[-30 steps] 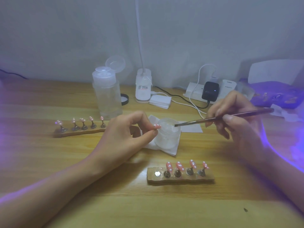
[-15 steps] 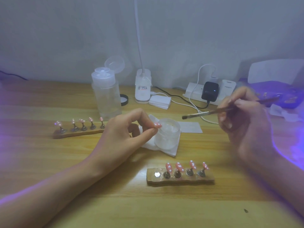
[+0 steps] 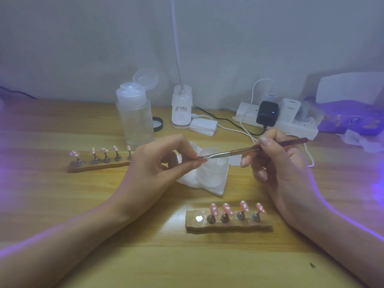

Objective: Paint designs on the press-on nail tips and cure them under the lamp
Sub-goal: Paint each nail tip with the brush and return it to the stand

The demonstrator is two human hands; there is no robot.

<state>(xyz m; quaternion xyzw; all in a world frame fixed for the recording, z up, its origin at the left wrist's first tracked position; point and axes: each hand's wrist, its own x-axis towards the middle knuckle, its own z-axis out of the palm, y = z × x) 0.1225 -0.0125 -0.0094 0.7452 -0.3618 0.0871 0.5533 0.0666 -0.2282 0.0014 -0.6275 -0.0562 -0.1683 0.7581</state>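
Observation:
My left hand [image 3: 154, 163] pinches a small pink nail tip [image 3: 200, 158] between thumb and forefinger, above a white wipe. My right hand [image 3: 278, 163] grips a thin brush [image 3: 249, 151] like a pen, and its bristle end touches the pinched tip. Near me a wooden holder [image 3: 228, 224] carries several pink dotted tips on metal stands, with one bare magnet at its left end. A second holder [image 3: 99, 163] with several pink tips lies at the left. The curing lamp is not clearly in view; purple light glows from the right edge.
A small clear jar [image 3: 214, 169] sits on the white wipe [image 3: 207, 183] just behind the brush. A clear pump bottle [image 3: 135, 119], a desk lamp base [image 3: 181, 110], a power strip [image 3: 291, 121] with cables and a purple pack [image 3: 351, 119] line the back of the wooden table [image 3: 83, 204].
My right hand has swung the brush leftward from near the power strip, and its tip now meets the nail tip. My left hand has barely moved.

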